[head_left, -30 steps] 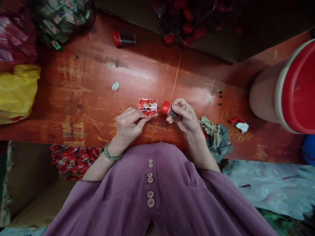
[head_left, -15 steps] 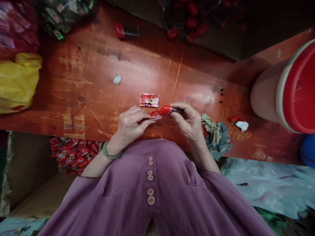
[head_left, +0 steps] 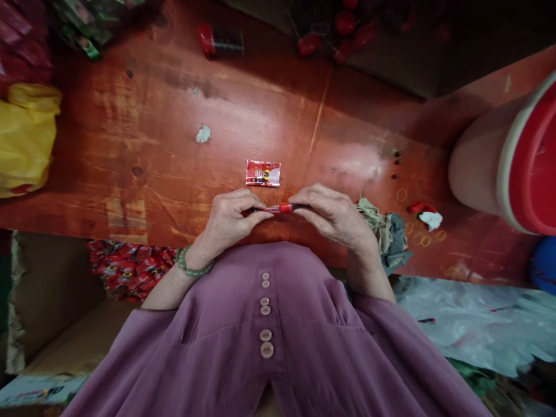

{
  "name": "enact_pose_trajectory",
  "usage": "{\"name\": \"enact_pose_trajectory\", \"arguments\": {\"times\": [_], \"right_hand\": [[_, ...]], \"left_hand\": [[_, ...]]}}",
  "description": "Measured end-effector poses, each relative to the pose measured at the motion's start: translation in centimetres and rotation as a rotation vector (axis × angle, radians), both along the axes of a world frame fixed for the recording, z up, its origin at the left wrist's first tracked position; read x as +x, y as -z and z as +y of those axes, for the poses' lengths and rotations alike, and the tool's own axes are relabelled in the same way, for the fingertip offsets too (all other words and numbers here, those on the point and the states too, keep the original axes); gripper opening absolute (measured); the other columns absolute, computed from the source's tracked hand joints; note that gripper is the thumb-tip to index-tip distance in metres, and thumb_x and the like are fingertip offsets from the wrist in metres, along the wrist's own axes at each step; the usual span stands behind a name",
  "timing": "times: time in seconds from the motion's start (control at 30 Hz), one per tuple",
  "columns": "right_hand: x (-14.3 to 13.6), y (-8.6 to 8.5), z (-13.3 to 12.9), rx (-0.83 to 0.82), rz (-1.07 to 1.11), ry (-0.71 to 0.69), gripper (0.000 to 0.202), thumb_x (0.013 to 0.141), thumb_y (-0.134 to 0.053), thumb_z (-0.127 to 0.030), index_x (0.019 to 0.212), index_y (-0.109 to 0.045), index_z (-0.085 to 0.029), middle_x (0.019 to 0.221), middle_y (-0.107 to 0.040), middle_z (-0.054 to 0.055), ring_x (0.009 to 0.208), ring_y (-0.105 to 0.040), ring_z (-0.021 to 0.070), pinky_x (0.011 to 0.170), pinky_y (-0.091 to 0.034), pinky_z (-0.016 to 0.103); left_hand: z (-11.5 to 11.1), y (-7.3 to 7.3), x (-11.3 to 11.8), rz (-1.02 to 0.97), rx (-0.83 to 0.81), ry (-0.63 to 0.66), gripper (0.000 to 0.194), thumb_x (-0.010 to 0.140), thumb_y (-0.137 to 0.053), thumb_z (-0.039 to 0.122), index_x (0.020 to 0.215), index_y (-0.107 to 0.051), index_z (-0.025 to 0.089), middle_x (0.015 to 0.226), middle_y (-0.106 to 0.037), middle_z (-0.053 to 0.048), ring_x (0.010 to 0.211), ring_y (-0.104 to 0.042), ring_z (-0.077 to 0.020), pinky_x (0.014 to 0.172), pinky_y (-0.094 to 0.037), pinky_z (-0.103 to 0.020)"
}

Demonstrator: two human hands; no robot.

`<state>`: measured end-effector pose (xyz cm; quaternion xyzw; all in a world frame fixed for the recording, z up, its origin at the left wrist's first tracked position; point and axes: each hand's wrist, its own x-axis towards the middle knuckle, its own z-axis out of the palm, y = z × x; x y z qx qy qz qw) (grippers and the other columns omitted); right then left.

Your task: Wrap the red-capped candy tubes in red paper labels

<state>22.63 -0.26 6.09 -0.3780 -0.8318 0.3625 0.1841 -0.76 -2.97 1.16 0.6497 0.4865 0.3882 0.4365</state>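
Note:
Near the table's front edge, my left hand (head_left: pixel 234 219) pinches a small red packet (head_left: pixel 271 209), mostly hidden by the fingers. My right hand (head_left: pixel 332 214) grips a dark object with a red tip (head_left: pixel 285 207), its tip touching the packet. How far the tip goes into the packet I cannot tell. Just beyond the fingers a flat red printed packet (head_left: pixel 263 173) lies on the reddish wooden table (head_left: pixel 174 168).
At the right are a lidded bucket (head_left: pixel 482 162), crumpled cloth (head_left: pixel 393 240) and rubber bands (head_left: pixel 421 240). A red-capped jar (head_left: pixel 221 41) lies at the back. Yellow bag (head_left: pixel 26 142) stands left; a box (head_left: pixel 56 301) beside red packets (head_left: pixel 130 269) is lower left.
My right hand has turned, bringing the red-tipped object level and thinner in view against the packet. The view has shifted slightly.

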Motion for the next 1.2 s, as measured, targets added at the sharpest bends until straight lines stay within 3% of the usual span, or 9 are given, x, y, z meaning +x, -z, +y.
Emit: {"name": "enact_pose_trajectory", "arguments": {"times": [0.27,0.4,0.5,0.63,0.73,0.83,0.93,1.07,1.2], "right_hand": [[-0.6,0.3,1.0,-0.11,-0.037,-0.115,0.024,0.099,-0.052,-0.028,0.113,-0.07,-0.019,0.101,-0.073,0.008,0.092,-0.068,0.0181,0.082,-0.054,0.031],[-0.9,0.8,1.3,-0.222,0.044,-0.085,0.025,0.097,-0.056,-0.031,0.112,-0.071,-0.019,0.103,-0.075,0.006,0.091,-0.069,0.017,0.083,-0.054,0.029],[-1.1,1.1,1.1,-0.376,0.166,0.004,0.024,0.093,-0.063,-0.032,0.109,-0.073,-0.019,0.098,-0.076,0.004,0.085,-0.07,0.0149,0.079,-0.053,0.026],[-1.8,2.1,0.4,-0.617,0.324,0.235,0.023,0.086,-0.071,-0.034,0.103,-0.075,-0.019,0.085,-0.075,0.0,0.071,-0.066,0.0109,0.069,-0.053,0.023],[-2.5,3.0,0.0,-0.701,0.451,0.383,0.022,0.081,-0.076,-0.036,0.097,-0.076,-0.021,0.081,-0.073,-0.002,0.068,-0.065,0.0085,0.068,-0.055,0.022],[-3.0,3.6,-0.3,-0.708,0.547,0.472,0.022,0.08,-0.076,-0.038,0.096,-0.075,-0.023,0.086,-0.074,-0.003,0.07,-0.066,0.0087,0.07,-0.057,0.024],[-3.4,3.9,-0.6,-0.687,0.559,0.494,0.025,0.08,-0.075,-0.041,0.098,-0.074,-0.023,0.082,-0.073,-0.003,0.066,-0.066,0.0094,0.063,-0.058,0.024],[-3.7,3.8,-1.0,-0.645,0.504,0.486,0.028,0.083,-0.072,-0.043,0.1,-0.072,-0.022,0.078,-0.072,-0.003,0.059,-0.063,0.0092,0.058,-0.057,0.024],[-4.1,3.5,-1.7,-0.501,0.41,0.484,0.025,0.09,-0.064,-0.041,0.104,-0.069,-0.021,0.08,-0.071,-0.001,0.059,-0.062,0.0087,0.058,-0.057,0.023]], "left_hand": [[0.2,-0.1,0.0,0.001,-0.074,0.069,0.015,0.079,-0.076,0.031,0.076,-0.077,0.017,0.071,-0.074,-0.004,0.062,-0.065,-0.0127,0.062,-0.048,-0.024],[0.5,-0.7,0.0,-0.016,-0.175,0.112,0.018,0.08,-0.074,0.034,0.083,-0.078,0.017,0.078,-0.077,-0.005,0.068,-0.068,-0.0141,0.066,-0.05,-0.025],[0.7,-1.1,0.1,-0.063,-0.311,0.127,0.018,0.08,-0.072,0.034,0.082,-0.078,0.017,0.076,-0.077,-0.004,0.064,-0.066,-0.0135,0.063,-0.049,-0.024],[1.2,-1.0,0.3,-0.23,-0.549,0.098,0.025,0.077,-0.075,0.041,0.077,-0.077,0.016,0.071,-0.075,-0.004,0.061,-0.066,-0.0131,0.059,-0.051,-0.023],[1.2,-0.7,0.4,-0.41,-0.698,0.009,0.038,0.071,-0.08,0.049,0.091,-0.077,0.016,0.074,-0.076,-0.004,0.061,-0.068,-0.014,0.06,-0.055,-0.024],[0.6,-0.1,0.3,-0.626,-0.769,-0.079,0.056,0.065,-0.082,0.058,0.102,-0.073,0.017,0.079,-0.077,-0.005,0.062,-0.069,-0.0148,0.059,-0.057,-0.025],[-0.2,0.3,0.4,-0.777,-0.798,-0.083,0.05,0.062,-0.085,0.058,0.089,-0.074,0.017,0.079,-0.076,-0.006,0.064,-0.071,-0.0154,0.062,-0.058,-0.025],[-1.0,0.2,1.3,-0.788,-0.812,-0.164,0.037,0.064,-0.087,0.045,0.084,-0.075,0.017,0.079,-0.077,-0.005,0.068,-0.072,-0.0145,0.065,-0.059,-0.024],[-1.3,-0.1,2.2,-0.744,-0.8,-0.251,0.037,0.066,-0.086,0.045,0.085,-0.075,0.015,0.081,-0.078,-0.006,0.071,-0.073,-0.0157,0.064,-0.059,-0.024]]}}
